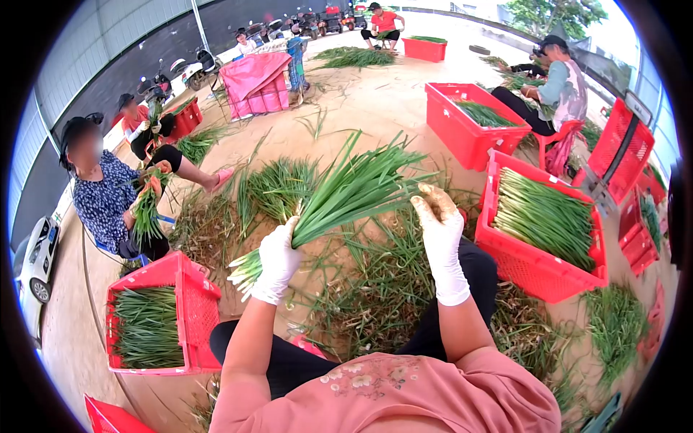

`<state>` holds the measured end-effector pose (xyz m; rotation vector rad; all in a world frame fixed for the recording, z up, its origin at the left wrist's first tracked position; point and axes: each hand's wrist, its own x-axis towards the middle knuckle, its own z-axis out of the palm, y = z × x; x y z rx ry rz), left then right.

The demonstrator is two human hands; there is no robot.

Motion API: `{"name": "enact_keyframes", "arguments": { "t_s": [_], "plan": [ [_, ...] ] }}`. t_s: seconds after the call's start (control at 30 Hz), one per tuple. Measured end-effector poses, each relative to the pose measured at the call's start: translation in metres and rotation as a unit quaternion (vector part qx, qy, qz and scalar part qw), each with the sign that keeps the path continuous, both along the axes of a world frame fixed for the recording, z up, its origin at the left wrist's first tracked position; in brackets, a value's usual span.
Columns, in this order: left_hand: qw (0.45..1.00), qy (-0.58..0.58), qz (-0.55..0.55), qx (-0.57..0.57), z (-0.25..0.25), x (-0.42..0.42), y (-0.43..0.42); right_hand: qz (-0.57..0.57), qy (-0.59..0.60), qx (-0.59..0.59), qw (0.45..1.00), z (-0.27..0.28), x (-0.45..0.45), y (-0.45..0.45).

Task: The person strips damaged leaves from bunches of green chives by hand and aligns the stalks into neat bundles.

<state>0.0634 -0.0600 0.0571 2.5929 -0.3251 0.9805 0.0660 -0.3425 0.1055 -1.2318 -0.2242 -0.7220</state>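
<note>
My left hand (279,261), in a white glove, is closed around a bunch of garlic chives (354,189) near its pale stem ends. The stems point down to the left and the long green leaves fan out up to the right. My right hand (439,229), in a white glove with soiled fingertips, is raised just beside the leaf tips. Its thumb and fingers are apart, and nothing shows between them. Below the bunch, loose chives and trimmings (375,289) cover the ground between my knees. Another heap of chives (278,187) lies beyond my left hand.
A red crate (545,278) of neatly laid chives stands at my right, another red crate (198,317) at my left. Farther off are a red crate (462,144) and a pink-covered stand (253,83). Co-workers (108,187) sit around, some holding greens.
</note>
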Motion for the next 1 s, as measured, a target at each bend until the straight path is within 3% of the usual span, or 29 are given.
{"name": "enact_keyframes", "arguments": {
  "t_s": [0.07, 0.1, 0.13, 0.23, 0.3, 0.4, 0.47, 0.5, 0.6, 0.63, 0.73, 0.8, 0.83, 1.0],
  "plan": [
    [0.999, 0.021, 0.002, 0.040, 0.002, -0.002, 0.003, -0.094, 0.020, -0.185, 0.978, -0.002, 0.003, -0.004],
    [0.998, 0.012, -0.006, 0.053, 0.000, -0.001, 0.006, -0.079, 0.057, -0.164, 0.982, -0.001, 0.003, -0.001],
    [0.998, 0.012, -0.009, 0.056, 0.001, -0.002, 0.006, -0.140, 0.036, -0.255, 0.956, 0.003, 0.000, 0.000],
    [0.997, 0.020, -0.011, 0.079, 0.004, -0.006, 0.006, -0.203, -0.060, -0.300, 0.930, -0.015, 0.013, -0.002],
    [0.996, 0.012, -0.008, 0.093, 0.003, -0.008, 0.009, -0.020, 0.076, -0.113, 0.990, -0.021, 0.010, -0.001],
    [0.995, 0.008, -0.013, 0.101, 0.000, -0.009, 0.020, 0.008, 0.125, 0.129, 0.984, -0.021, 0.013, -0.018],
    [0.993, 0.016, 0.003, 0.118, 0.006, -0.015, 0.024, 0.060, 0.090, 0.262, 0.959, -0.026, 0.023, -0.042],
    [0.990, 0.014, 0.013, 0.142, 0.008, -0.019, 0.026, 0.045, 0.102, 0.246, 0.963, -0.027, 0.023, -0.050],
    [0.983, 0.006, 0.028, 0.183, 0.009, -0.023, 0.037, -0.057, 0.067, 0.016, 0.996, -0.014, 0.013, -0.040],
    [0.979, -0.018, 0.017, 0.204, 0.010, -0.024, 0.041, -0.045, 0.058, -0.081, 0.994, -0.013, 0.012, -0.039],
    [0.971, -0.045, 0.006, 0.236, 0.016, -0.030, 0.042, -0.048, 0.047, -0.322, 0.944, 0.000, 0.006, -0.027],
    [0.966, -0.034, 0.009, 0.255, 0.022, -0.036, 0.042, -0.115, -0.045, -0.468, 0.875, -0.007, 0.018, -0.019],
    [0.962, -0.048, 0.010, 0.270, 0.021, -0.036, 0.045, -0.086, -0.002, -0.475, 0.876, -0.002, 0.016, -0.010],
    [0.958, -0.045, 0.000, 0.284, 0.031, -0.049, 0.058, -0.055, -0.032, -0.515, 0.855, -0.020, 0.029, 0.005]
  ]
}}
